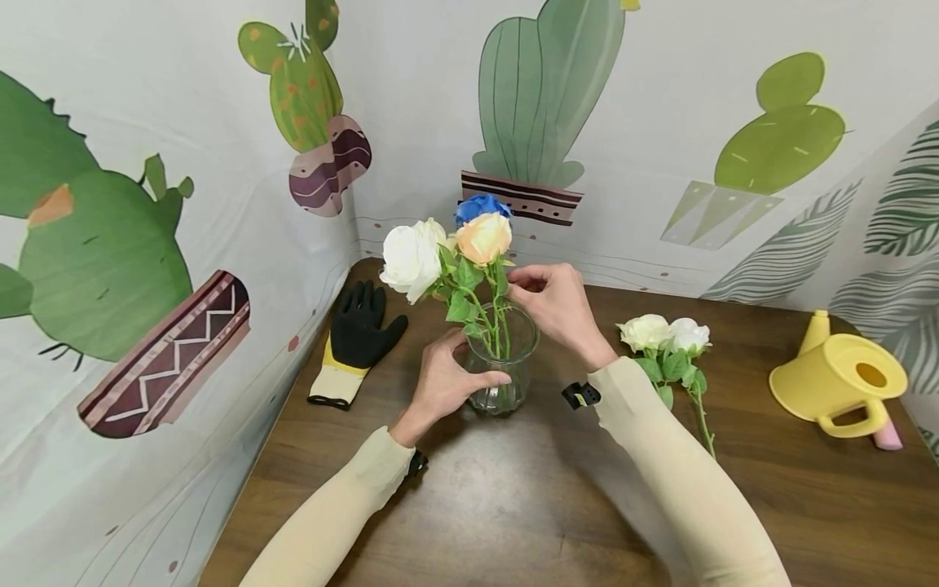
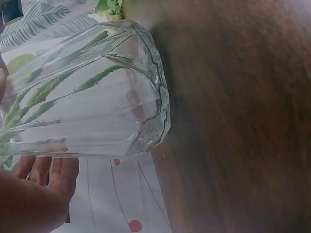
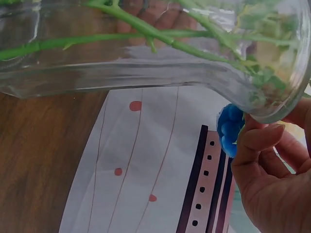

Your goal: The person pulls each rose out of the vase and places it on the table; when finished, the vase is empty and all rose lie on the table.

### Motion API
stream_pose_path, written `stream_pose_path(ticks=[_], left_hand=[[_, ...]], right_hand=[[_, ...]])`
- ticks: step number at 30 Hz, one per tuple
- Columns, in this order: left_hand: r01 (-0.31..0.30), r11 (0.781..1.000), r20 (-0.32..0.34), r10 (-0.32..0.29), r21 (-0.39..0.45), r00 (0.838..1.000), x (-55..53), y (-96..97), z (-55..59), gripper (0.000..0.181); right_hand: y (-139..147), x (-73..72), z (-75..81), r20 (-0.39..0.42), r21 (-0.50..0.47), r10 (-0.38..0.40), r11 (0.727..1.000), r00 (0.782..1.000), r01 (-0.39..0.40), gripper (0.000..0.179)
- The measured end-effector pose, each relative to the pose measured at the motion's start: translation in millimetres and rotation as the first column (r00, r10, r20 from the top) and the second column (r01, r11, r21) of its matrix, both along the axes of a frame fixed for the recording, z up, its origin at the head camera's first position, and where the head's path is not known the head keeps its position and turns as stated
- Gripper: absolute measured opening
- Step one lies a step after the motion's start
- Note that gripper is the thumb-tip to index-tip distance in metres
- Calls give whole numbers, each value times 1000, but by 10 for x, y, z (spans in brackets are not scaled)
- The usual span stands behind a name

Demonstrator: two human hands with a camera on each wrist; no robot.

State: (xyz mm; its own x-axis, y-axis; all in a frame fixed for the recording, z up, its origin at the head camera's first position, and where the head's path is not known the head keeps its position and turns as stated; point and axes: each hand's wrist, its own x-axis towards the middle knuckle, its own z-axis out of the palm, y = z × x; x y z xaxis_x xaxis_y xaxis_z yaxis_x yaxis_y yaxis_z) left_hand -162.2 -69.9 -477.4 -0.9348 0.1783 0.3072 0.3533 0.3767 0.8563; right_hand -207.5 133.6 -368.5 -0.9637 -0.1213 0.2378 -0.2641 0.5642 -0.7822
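Observation:
A clear glass vase (image 1: 506,383) stands on the table, holding several roses on green stems. My left hand (image 1: 449,377) grips its side, thumb across the front and fingers behind. Above the rim are a white rose (image 1: 412,259), a peach rose (image 1: 484,237) and a blue rose (image 1: 482,209). My right hand (image 1: 555,306) is at the stems just above the rim's far right, its fingers curled and tips close together beside a leaf. In the right wrist view those fingers overlap the blue rose (image 3: 230,130); I cannot tell whether they pinch a stem.
A black work glove (image 1: 361,330) with a pale cuff lies left of the vase. Two pale roses (image 1: 666,334) lie to the right, under the right forearm's far side. Farther right stands a yellow watering can (image 1: 836,379) with a pink object (image 1: 888,434) behind its handle. A cactus-print cloth hangs behind.

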Motion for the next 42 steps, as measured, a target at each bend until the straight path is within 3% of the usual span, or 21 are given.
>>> stream_pose_path(ticks=[5,16,22,29,35,42], left_hand=[[-1,1000,-3,1,-13,1000,-3,0,5,72],[-22,999,-51,19,-48,998,-4,30,-4,70],[-29,997,-82,24,-66,996,3,37,-9,70],[-50,995,-102,41,-88,994,-7,25,14,71],[-58,994,-82,50,-91,995,-5,13,10,68],[-62,992,-97,51,-113,994,2,12,0,67]], right_hand=[[-20,-40,-9,3,-17,7,1000,1000,-7,19],[-34,-94,-16,88,-55,35,998,995,-31,24],[-13,99,51,-36,-78,-42,996,998,39,18],[-70,367,129,-201,-138,-81,989,976,53,11],[-196,438,144,-273,-37,22,999,962,-34,9],[-318,405,107,-259,130,141,985,956,-110,17]])
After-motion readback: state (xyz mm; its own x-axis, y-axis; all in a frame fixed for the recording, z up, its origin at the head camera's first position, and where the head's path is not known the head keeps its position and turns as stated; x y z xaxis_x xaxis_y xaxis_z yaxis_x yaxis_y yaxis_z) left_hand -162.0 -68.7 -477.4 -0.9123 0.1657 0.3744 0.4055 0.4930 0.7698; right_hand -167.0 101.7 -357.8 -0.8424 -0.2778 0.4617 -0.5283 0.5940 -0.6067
